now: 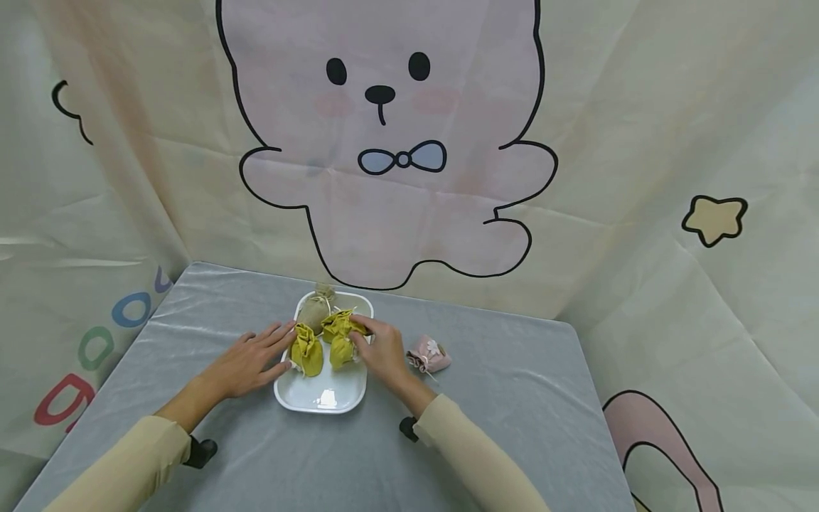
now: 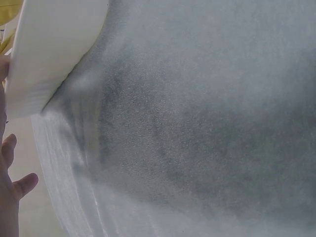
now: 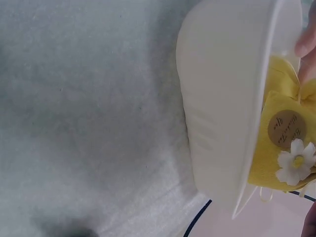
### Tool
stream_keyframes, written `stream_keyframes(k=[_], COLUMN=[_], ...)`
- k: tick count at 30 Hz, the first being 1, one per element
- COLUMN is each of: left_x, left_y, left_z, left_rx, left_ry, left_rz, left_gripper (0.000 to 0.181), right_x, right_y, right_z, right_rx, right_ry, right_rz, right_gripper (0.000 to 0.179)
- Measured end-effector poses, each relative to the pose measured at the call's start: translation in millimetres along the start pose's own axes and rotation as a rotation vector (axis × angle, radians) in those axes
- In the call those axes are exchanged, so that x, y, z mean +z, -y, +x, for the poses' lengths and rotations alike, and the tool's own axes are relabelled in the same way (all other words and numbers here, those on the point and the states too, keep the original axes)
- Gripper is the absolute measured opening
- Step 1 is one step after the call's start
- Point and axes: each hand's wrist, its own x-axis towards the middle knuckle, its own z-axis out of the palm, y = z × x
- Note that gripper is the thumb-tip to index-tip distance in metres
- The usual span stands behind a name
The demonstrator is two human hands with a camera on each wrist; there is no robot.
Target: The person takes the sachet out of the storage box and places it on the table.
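A white tray [image 1: 320,398] holds several small drawstring pouches. My right hand [image 1: 387,352] reaches over the tray's right side and pinches a yellow pouch [image 1: 335,326]. In the right wrist view, a yellow pouch [image 3: 271,158] with a white flower and a round brown label rises above the rim, between fingertips. Another yellow part [image 1: 342,352] shows just below that hand. At the tray's left edge, my left hand [image 1: 252,361] lies with straight fingers, fingertips beside the left yellow pouch [image 1: 307,353]. Behind these sits a beige pouch [image 1: 313,313].
To the right of the tray, a pink pouch [image 1: 430,355] with a white flower lies on the grey cloth-covered table [image 1: 499,405]. A printed fabric backdrop [image 1: 608,142] rises behind and along both sides of the table.
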Motion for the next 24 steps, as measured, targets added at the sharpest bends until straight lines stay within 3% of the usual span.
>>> stream_keyframes(k=[13,24], left_x=[-1.0,-4.5], left_y=[-1.4,-5.0], left_z=[-1.0,-1.4], left_rx=[-0.006,-0.014], left_ry=[0.006,0.013], left_rz=[0.000,0.001], left_gripper=[0.063,0.063], right_x=[-25.5,-47.5], right_y=[5.4,-14.3], right_z=[6.1,5.4], right_rx=[-0.036,-0.012], right_ry=[-0.009,-0.094], right_rz=[0.038,-0.015], right_gripper=[0.027,0.026])
